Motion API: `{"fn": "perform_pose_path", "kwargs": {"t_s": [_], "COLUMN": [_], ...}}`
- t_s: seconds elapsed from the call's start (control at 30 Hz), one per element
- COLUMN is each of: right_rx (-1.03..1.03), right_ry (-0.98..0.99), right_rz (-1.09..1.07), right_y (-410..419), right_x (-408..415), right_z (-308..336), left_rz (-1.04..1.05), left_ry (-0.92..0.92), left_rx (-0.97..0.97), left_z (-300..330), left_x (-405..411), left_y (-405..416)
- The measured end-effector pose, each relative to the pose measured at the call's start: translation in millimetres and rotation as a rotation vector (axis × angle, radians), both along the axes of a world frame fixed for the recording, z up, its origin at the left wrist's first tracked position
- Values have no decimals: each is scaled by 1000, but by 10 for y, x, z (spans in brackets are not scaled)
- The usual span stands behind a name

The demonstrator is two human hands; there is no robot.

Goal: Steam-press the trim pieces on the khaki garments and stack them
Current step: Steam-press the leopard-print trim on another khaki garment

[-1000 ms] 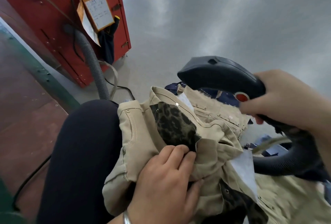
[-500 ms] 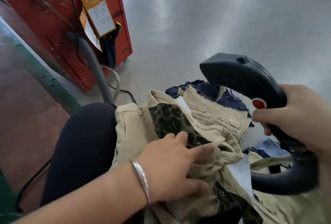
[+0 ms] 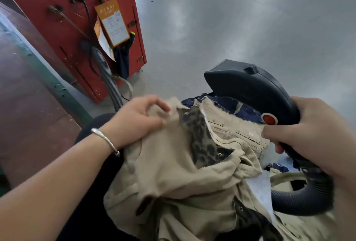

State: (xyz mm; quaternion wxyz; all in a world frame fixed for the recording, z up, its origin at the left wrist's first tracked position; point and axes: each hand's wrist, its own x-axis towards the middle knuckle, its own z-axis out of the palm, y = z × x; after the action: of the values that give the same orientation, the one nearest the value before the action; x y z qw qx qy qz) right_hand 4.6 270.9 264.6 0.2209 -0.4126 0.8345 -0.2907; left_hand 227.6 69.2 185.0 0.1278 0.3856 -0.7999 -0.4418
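Note:
A crumpled khaki garment [image 3: 169,179] lies across my lap, with a leopard-print trim piece [image 3: 202,142] showing at its middle. My left hand [image 3: 138,119] pinches the garment's upper left edge, fingers curled into the cloth. My right hand [image 3: 306,135] grips the handle of a dark steam iron head [image 3: 250,88], held raised just above and right of the trim, not touching it. The iron's ribbed hose [image 3: 302,198] curves down at the right. A second khaki piece [image 3: 237,129] lies behind the trim.
Navy fabric [image 3: 227,104] lies under the iron. A red machine cabinet [image 3: 57,29] with a grey ribbed hose [image 3: 107,75] and paper tags stands at the upper left. A brown table with a green edge [image 3: 46,79] runs along the left. Grey floor lies beyond.
My left hand has moved from the garment's middle up to its upper left edge and now pinches it. The iron in my right hand has shifted slightly lower and right.

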Motion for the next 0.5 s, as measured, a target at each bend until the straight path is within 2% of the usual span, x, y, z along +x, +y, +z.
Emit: {"fn": "perform_pose_path", "kwargs": {"t_s": [0.07, 0.1, 0.13, 0.17, 0.3, 0.33, 0.43, 0.5], "right_rx": [0, -3, -6, -8, 42, 56, 72, 75], "right_ry": [21, 18, 13, 10, 80, 106, 139, 131], "right_rz": [23, 41, 62, 80, 166, 183, 216, 225], "right_y": [-51, -84, -116, -146, -217, -229, -257, -270], "right_x": [38, 68, 104, 140, 278, 308, 388, 439], "right_z": [42, 67, 89, 104, 77, 58, 15, 3], "left_rz": [463, 675, 819, 876, 597, 544, 548, 555], "left_ry": [332, 424, 459, 445, 178, 106, -144, -421], "left_rx": [-81, -132, -147, -122, 165, 168, -71, -300], "left_z": [13, 11, 27, 28, 51, 85, 227, 321], "left_x": [121, 202, 295, 394, 946, 1091, 1429, 1533], "left_y": [-31, -33, 10, 75, 456, 539, 663, 722]}}
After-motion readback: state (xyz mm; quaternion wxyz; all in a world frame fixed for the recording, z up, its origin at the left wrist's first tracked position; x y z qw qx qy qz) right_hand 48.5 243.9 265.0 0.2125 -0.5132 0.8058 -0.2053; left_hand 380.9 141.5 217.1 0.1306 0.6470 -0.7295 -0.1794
